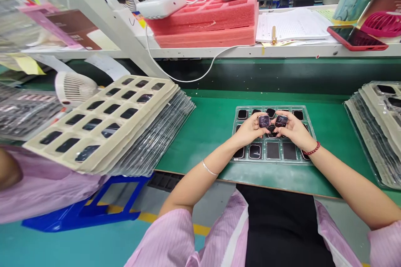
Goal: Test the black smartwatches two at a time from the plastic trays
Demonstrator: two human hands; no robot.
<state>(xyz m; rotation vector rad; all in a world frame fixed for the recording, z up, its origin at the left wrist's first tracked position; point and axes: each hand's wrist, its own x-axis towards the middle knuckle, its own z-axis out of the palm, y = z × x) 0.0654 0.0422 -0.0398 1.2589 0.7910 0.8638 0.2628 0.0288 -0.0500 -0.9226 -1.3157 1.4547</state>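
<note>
My left hand (249,129) is closed on a small dark square watch screen (263,121) with rounded corners. A second, similar watch screen (281,121) is gripped by my right hand (296,130), close beside the first. Both are held up with their glossy faces towards me. Below my hands lies a clear plastic tray (272,162) on the green bench, its pockets holding several more dark screens. Two pockets in its front row show flat dark grey bottoms. My hands and wrists hide part of the middle row.
At left stands a tall stack of cream trays (103,129) with dark screens in the top one; another tray stack (376,133) is at right. A shelf behind carries red foam (206,25), papers (291,25) and a phone (357,37). A co-worker's sleeve (46,192) shows at far left.
</note>
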